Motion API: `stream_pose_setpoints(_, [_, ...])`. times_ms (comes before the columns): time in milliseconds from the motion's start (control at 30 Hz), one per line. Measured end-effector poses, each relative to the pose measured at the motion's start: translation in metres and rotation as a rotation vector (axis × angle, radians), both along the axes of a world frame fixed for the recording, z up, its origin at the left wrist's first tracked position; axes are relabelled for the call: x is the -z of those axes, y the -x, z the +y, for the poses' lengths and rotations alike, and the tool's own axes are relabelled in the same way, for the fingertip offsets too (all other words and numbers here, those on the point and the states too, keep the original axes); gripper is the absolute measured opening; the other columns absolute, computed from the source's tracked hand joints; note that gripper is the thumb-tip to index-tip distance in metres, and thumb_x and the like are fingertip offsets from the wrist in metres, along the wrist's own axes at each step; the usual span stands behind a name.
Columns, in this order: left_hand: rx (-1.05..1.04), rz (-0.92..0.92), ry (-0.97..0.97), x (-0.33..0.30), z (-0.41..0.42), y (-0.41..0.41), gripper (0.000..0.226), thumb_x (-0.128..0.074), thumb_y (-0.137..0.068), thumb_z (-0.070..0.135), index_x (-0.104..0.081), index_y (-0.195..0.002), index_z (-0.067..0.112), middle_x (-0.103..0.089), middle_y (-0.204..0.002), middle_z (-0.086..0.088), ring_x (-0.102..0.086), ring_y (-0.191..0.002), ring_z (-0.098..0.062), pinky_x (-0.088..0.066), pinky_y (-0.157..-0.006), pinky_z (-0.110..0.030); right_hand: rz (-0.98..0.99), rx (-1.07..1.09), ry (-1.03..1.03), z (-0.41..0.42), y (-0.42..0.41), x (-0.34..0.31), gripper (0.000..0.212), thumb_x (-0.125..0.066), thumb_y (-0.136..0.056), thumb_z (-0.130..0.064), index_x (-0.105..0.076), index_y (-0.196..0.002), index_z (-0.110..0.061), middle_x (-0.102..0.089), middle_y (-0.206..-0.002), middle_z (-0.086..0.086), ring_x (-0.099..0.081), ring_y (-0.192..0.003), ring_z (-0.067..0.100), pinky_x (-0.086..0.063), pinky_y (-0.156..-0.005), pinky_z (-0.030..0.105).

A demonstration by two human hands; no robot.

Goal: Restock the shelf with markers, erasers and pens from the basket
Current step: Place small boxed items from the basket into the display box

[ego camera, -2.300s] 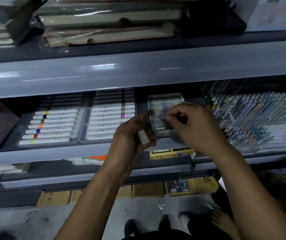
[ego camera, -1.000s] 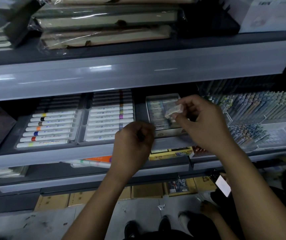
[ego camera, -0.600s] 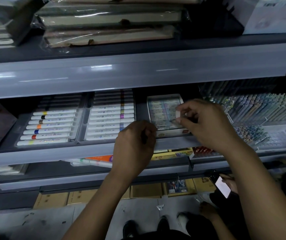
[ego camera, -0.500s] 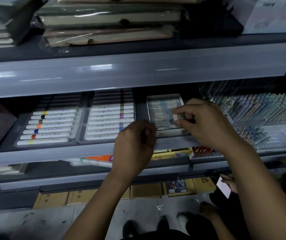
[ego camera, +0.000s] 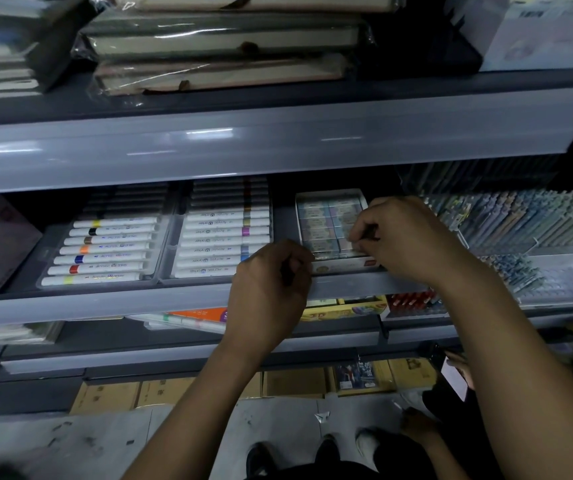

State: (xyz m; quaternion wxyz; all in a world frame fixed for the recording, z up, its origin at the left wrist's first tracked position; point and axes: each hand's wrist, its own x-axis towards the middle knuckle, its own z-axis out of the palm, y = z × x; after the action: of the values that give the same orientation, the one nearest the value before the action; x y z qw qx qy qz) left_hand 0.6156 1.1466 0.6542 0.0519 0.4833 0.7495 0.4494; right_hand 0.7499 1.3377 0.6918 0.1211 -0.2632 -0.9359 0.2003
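Observation:
An open white box (ego camera: 330, 195) of wrapped erasers (ego camera: 316, 223) stands on the middle shelf (ego camera: 105, 303). My right hand (ego camera: 406, 237) reaches into the box's front right part, its fingertips pinching an eraser (ego camera: 353, 241) down among the rows. My left hand (ego camera: 271, 292) is curled tight at the box's front left corner, back toward the camera, so what it holds is hidden. Two trays of white markers (ego camera: 105, 251) (ego camera: 219, 240) lie left of the box. Rows of pens (ego camera: 520, 223) fill the right side. The basket is out of view.
The upper shelf lip (ego camera: 278, 147) overhangs the box closely. Wrapped books (ego camera: 219, 57) are stacked above. Coloured packs (ego camera: 343, 308) lie on the shelf below, cardboard boxes (ego camera: 292, 382) near the floor. Another person's hand (ego camera: 458, 372) shows at lower right.
My right hand has brought an eraser from above the box down into its front right rows and now pushes it in lower. My left hand has stayed curled at the box corner.

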Motion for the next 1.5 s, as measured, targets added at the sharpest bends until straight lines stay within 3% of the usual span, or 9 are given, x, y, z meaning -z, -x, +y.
stream_pose_setpoints(133, [-0.014, -0.009, 0.004, 0.001, 0.001, -0.001, 0.016, -0.072, -0.091, 0.004, -0.076, -0.098, 0.019, -0.072, -0.086, 0.006, -0.064, -0.073, -0.009, -0.055, -0.064, -0.036, 0.021, 0.009, -0.018, -0.003, -0.005, 0.001, 0.010, -0.082, -0.087, -0.014, -0.081, -0.092, -0.023, -0.058, -0.086, -0.022, -0.053, -0.075, -0.010, -0.041, -0.071, 0.009])
stream_pose_setpoints(233, [-0.029, -0.015, 0.011, 0.002, 0.001, -0.003, 0.016, -0.070, -0.093, 0.005, -0.076, -0.098, 0.019, -0.073, -0.088, 0.006, -0.065, -0.074, -0.011, -0.055, -0.065, -0.038, 0.048, 0.014, -0.048, -0.008, -0.008, 0.002, 0.009, -0.074, -0.094, -0.016, -0.081, -0.098, -0.021, -0.059, -0.091, -0.018, -0.056, -0.080, 0.000, -0.050, -0.079, 0.024])
stream_pose_setpoints(367, [-0.059, -0.012, 0.016, 0.002, 0.000, -0.005, 0.020, -0.065, -0.095, 0.006, -0.077, -0.099, 0.021, -0.075, -0.092, 0.009, -0.066, -0.076, -0.009, -0.055, -0.067, -0.037, 0.071, 0.060, -0.108, -0.018, -0.013, 0.005, 0.013, -0.067, -0.099, -0.025, -0.079, -0.102, -0.026, -0.067, -0.101, -0.008, -0.063, -0.088, 0.015, -0.054, -0.076, 0.033])
stream_pose_setpoints(600, [-0.165, 0.013, 0.048, 0.002, -0.014, -0.007, 0.021, -0.062, -0.094, 0.010, -0.074, -0.094, 0.028, -0.073, -0.091, 0.015, -0.064, -0.071, -0.007, -0.055, -0.064, -0.035, 0.259, 0.120, -0.168, -0.041, -0.013, 0.011, 0.011, -0.063, -0.097, -0.023, -0.074, -0.099, -0.018, -0.063, -0.102, 0.000, -0.063, -0.083, 0.022, -0.055, -0.070, 0.039])
stream_pose_setpoints(933, [-0.431, 0.036, 0.232, 0.013, -0.082, -0.010, 0.017, -0.062, -0.094, 0.019, -0.068, -0.086, 0.033, -0.066, -0.079, 0.017, -0.060, -0.064, -0.005, -0.051, -0.057, -0.032, 0.375, -0.170, -0.043, -0.111, 0.017, 0.030, 0.022, -0.055, -0.101, -0.028, -0.070, -0.100, -0.013, -0.060, -0.099, 0.001, -0.059, -0.086, 0.018, -0.052, -0.069, 0.037])
stream_pose_setpoints(1067, [-0.608, 0.026, 0.330, 0.026, -0.134, -0.003, 0.016, -0.062, -0.096, 0.025, -0.064, -0.082, 0.032, -0.057, -0.067, 0.016, -0.055, -0.058, -0.007, -0.045, -0.053, -0.031, 0.344, -0.309, 0.069, -0.152, 0.041, 0.042, 0.018, -0.057, -0.100, -0.026, -0.071, -0.098, -0.015, -0.060, -0.099, -0.002, -0.059, -0.086, 0.017, -0.052, -0.070, 0.037])
stream_pose_setpoints(1167, [-0.672, -0.035, 0.334, 0.035, -0.174, 0.005, 0.017, -0.056, -0.098, 0.032, -0.067, -0.085, 0.030, -0.065, -0.074, 0.014, -0.059, -0.062, -0.008, -0.050, -0.056, -0.034, 0.286, -0.383, 0.145, -0.180, 0.059, 0.053, 0.013, -0.060, -0.100, -0.023, -0.071, -0.099, -0.017, -0.061, -0.100, -0.002, -0.062, -0.088, 0.020, -0.054, -0.069, 0.042])
stream_pose_setpoints(1267, [-0.772, -0.084, 0.302, 0.040, -0.219, 0.015, 0.015, -0.061, -0.096, 0.025, -0.067, -0.085, 0.034, -0.066, -0.077, 0.020, -0.061, -0.065, -0.006, -0.048, -0.056, -0.028, 0.238, -0.451, 0.175, -0.216, 0.077, 0.061, 0.010, -0.062, -0.098, -0.025, -0.070, -0.098, -0.020, -0.060, -0.101, -0.004, -0.058, -0.089, 0.015, -0.055, -0.068, 0.043])
stream_pose_setpoints(1500, [-0.974, -0.153, 0.325, 0.044, -0.345, 0.038, 0.013, -0.060, -0.098, 0.030, -0.068, -0.092, 0.037, -0.067, -0.082, 0.020, -0.061, -0.065, -0.004, -0.048, -0.055, -0.026, -0.009, -0.562, 0.231, -0.318, 0.127, 0.076, 0.008, -0.060, -0.099, -0.034, -0.067, -0.102, -0.031, -0.055, -0.107, -0.017, -0.061, -0.090, 0.006, -0.062, -0.071, 0.034])
